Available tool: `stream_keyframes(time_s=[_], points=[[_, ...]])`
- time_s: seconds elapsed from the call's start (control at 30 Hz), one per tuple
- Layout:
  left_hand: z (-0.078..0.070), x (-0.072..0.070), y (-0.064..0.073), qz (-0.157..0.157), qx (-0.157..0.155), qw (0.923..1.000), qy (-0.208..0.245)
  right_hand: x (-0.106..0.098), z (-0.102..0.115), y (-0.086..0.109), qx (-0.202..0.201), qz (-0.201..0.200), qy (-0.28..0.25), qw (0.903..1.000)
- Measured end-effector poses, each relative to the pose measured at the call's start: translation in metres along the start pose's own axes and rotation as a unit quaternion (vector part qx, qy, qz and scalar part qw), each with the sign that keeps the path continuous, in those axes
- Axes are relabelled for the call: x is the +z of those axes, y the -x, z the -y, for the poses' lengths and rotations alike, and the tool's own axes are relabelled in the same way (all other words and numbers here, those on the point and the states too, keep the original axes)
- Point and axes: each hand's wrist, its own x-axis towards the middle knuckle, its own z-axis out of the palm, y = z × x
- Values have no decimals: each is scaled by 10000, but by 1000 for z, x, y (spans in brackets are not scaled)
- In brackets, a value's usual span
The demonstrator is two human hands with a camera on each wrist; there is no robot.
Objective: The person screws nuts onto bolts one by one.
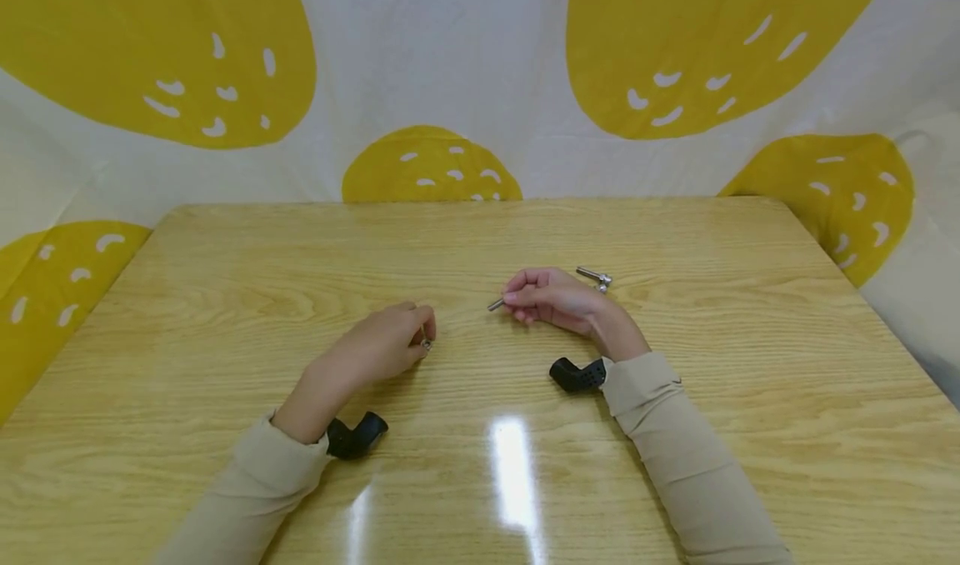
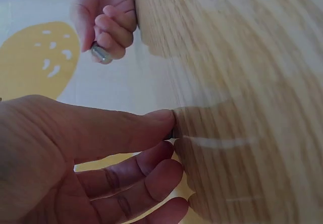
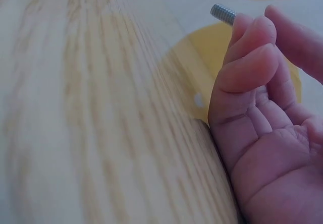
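In the head view, my left hand point(image 1: 378, 344) is low over the table, left of centre. Its thumb and fingers pinch a small shiny metal nut point(image 1: 426, 345); in the left wrist view just a dark edge of the nut point(image 2: 170, 132) shows beside the thumb tip. Across from it, my right hand point(image 1: 555, 300) holds a silver bolt point(image 1: 495, 304) between thumb and fingertips. The threaded end of the bolt point(image 3: 223, 14) sticks out past the fingers, while its other end is hidden in the hand. Bolt and nut are apart.
Beyond my right wrist, more metal bolts point(image 1: 594, 276) lie close together on the wooden table point(image 1: 480, 240). Black wrist-worn devices point(image 1: 577, 375) sit at both cuffs. A white cloth with yellow shapes point(image 1: 442, 48) hangs behind the table's far edge.
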Motion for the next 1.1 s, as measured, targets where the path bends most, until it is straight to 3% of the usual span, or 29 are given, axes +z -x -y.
stream_keyframes(time_s=[0.17, 0.3, 0.43, 0.57, 0.9, 1.1], points=[[1, 3, 0, -62, 69, 10000, 0, 2, 0, 0, -20, 9, -128, 9999], [1, 8, 1, -194, 300, 9991, -213, 5, 1, 0, -7, -92, -198, 9998], [0, 14, 1, -216, 294, 9985, -410, 11, 3, 2, -28, -159, -121, 9998], [-2, 18, 2, -228, 263, 9975, -622, 17, 8, 6, -164, -111, -24, 9998], [-8, 21, 7, -510, 541, 9933, -890, 30, 20, 16, -449, 42, -41, 9990], [-15, 19, 8, -532, 292, 9935, -959, 33, 23, 17, -462, 92, -85, 9989]])
